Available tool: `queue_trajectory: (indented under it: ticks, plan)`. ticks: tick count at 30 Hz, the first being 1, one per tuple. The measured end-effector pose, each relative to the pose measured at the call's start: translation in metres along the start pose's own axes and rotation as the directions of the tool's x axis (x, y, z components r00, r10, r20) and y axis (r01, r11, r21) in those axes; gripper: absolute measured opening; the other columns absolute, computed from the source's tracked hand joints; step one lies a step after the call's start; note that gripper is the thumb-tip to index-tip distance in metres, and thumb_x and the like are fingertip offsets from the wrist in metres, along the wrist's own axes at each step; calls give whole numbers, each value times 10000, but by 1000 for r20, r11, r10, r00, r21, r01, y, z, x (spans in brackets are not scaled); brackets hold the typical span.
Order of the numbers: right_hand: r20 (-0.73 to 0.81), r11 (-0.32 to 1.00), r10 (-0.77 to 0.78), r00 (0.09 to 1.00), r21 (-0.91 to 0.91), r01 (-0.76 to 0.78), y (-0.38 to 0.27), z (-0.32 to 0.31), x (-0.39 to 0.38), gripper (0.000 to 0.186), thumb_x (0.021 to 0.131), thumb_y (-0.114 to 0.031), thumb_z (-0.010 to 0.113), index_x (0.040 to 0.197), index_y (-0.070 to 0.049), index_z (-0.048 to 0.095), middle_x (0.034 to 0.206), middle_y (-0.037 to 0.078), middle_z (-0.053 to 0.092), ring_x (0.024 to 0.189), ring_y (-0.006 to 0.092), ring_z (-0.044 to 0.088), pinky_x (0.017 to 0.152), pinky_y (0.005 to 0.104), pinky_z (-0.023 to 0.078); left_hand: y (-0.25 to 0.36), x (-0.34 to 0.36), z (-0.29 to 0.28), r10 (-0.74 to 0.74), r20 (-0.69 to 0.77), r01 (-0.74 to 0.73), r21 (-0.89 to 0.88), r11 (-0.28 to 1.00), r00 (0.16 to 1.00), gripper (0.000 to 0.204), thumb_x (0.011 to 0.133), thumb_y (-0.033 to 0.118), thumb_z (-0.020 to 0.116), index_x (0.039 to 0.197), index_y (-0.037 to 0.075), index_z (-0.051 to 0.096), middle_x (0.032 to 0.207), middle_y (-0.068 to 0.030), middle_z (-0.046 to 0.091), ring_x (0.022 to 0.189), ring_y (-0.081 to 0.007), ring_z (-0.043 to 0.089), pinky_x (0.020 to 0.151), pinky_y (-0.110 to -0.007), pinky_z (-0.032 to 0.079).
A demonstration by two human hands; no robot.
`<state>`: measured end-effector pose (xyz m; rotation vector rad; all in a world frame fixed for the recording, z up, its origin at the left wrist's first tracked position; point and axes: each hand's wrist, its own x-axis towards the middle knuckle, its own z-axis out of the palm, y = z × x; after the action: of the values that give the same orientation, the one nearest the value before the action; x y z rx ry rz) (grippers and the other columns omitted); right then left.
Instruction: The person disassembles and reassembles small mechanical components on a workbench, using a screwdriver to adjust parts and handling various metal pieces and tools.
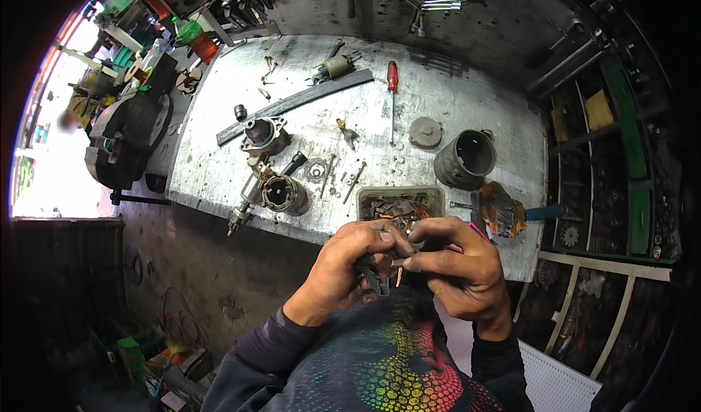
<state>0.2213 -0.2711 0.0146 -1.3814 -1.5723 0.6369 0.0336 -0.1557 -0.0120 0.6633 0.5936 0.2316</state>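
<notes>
The small dark part (379,267) is held up in front of the person's chest, beyond the near edge of the desk (219,69) and just on the person's side of a rectangular tray (400,189). The left hand (347,257) has its grip closed around this part, its thumb and fingers bent over the top. The right hand (467,270) meets it from the other side, its grip pinching a small grey piece (398,263) between thumb and finger; a short copper-coloured strand (399,277) hangs just below the fingertips. What the fingers cover cannot be made out.

The tray sits at the near edge of the desk with loose scraps in it. Toward the right edge stands an open dark cylinder (460,167), with a round grey disc (426,132) beside it. A wrapped brown bundle (502,211) lies near the near right corner. A red-handled screwdriver (393,78) points away toward the far edge. Nearer the left edge are a long flat bar (307,102), a flanged metal housing (264,136) and a copper-lined cylinder (285,195).
</notes>
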Motion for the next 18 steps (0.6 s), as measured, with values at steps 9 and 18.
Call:
queue_trajectory:
  ticks: [9,18]
  plan:
    - [-2,996,50,999,-68,-50,4,15,-5,311,796,-48,846,1093,-16,762,1139,165,685,981,307,722,822,381,587,-7,-1,-9,136,-118,-121,130,984,984,224,891,151,688,1047,-9,695,731,-17,637,534,-61,519,491,-219,375]
    - [-62,781,533,844,418,-463,22,82,-29,275,930,33,782,1195,42,709,1105,106,740,977,134,716,845,269,586,-43,-9,-32,328,-280,-195,415,889,902,183,984,89,736,1127,-18,693,1047,-57,737,953,-84,652,838,-266,544]
